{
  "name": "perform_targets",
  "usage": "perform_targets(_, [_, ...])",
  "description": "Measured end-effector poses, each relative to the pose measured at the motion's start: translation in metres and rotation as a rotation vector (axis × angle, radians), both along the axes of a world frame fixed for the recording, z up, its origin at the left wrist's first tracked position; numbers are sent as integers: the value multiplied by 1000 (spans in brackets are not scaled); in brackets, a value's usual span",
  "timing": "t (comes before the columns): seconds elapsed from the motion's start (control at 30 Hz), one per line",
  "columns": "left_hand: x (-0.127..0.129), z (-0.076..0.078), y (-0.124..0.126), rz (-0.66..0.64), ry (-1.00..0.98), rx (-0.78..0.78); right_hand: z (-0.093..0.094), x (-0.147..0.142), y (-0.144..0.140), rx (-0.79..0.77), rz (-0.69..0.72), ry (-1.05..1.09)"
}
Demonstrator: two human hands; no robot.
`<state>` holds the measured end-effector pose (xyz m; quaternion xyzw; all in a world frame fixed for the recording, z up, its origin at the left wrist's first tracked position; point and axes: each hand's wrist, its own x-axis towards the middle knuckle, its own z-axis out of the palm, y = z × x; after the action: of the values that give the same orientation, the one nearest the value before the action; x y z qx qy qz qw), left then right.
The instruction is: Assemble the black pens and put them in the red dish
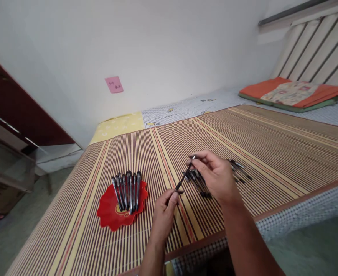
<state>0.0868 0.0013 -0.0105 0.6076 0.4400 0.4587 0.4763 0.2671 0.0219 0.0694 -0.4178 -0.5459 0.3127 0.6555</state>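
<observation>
My left hand pinches the thicker lower end of a slim black pen between thumb and fingers. At its upper, silvery end my right hand grips it with thumb and forefinger. The pen slants up to the right above the mat; whether it is complete cannot be made out. Several dark pens lie below and behind my right hand, partly hidden by it. Beyond that wrist are thin pen parts, some with pale tips. Several clear-barrelled black pens rest side by side on a red scalloped plate to the left.
A striped bamboo mat covers the bed, its front edge near my forearms. Folded orange and floral cloth lies at the back right by a slatted headboard. A pink note is on the white wall.
</observation>
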Motion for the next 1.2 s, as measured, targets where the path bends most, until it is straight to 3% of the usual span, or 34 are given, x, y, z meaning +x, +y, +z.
perform_targets(0.2, [0, -9, 1, 15, -292, -172, -19, -12, 13, -149, 299, 23])
perform_targets(0.4, [1, -11, 3, 32, -450, -252, -36, -23, 22, -241, 427, -57])
perform_targets(0.7, [0, -13, 4, 76, -493, -277, -41, -24, 26, -259, 410, -25])
perform_targets(0.77, [0, -13, 5, 101, -513, -289, -45, -17, 29, -271, 339, 28])
perform_targets(0.83, [-1, -12, 6, 127, -527, -291, -52, -8, 34, -276, 168, 10])
perform_targets(0.9, [-1, -11, 7, 148, -538, -285, -59, 1, 38, -273, -18, -175])
perform_targets(1.0, [-2, -9, 7, 162, -540, -274, -69, 5, 39, -358, -182, -667])
perform_targets(1.1, [-2, -9, 7, 157, -531, -263, -75, -3, 38, -528, -209, -1028])
perform_targets(1.2, [-2, -9, 6, 146, -526, -253, -77, -12, 36, -589, -178, -1116])
